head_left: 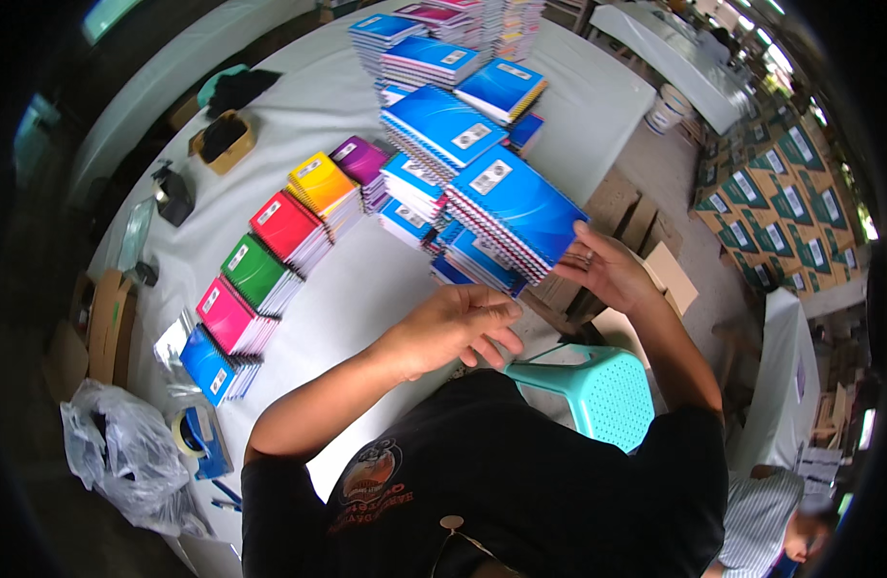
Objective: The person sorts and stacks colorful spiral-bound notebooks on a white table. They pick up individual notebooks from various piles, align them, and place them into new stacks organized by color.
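A thick stack of blue spiral notebooks (520,204) lies at the near right end of the tall blue piles. My right hand (607,270) grips its right corner, thumb near the top cover and the other fingers along the side. My left hand (453,332) hovers just in front of the stack's near edge, with bent fingers apart and nothing in them. Beneath that stack, more blue notebooks (482,252) stick out at uneven angles. Behind it sits another blue notebook pile (443,125).
A curved row of stacks runs left: purple (359,159), yellow (322,183), red (287,224), green (256,270), pink (233,313) and blue (210,366). A turquoise stool (612,400) stands close on my right. A tape dispenser (202,441) and plastic bag (125,458) lie at the left.
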